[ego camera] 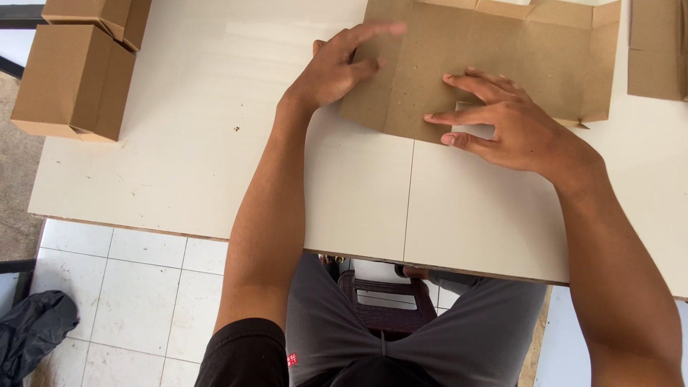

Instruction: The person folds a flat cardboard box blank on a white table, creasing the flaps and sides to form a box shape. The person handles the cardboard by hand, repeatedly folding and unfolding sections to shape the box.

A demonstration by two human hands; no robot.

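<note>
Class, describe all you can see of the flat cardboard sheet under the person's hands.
The flat cardboard sheet is plain brown, unfolded, with crease lines dividing it into panels and flaps along its far edge. It lies on the white table, its top running out of view. The left hand presses its left end, fingers spread; the right hand rests over its near edge.
</note>
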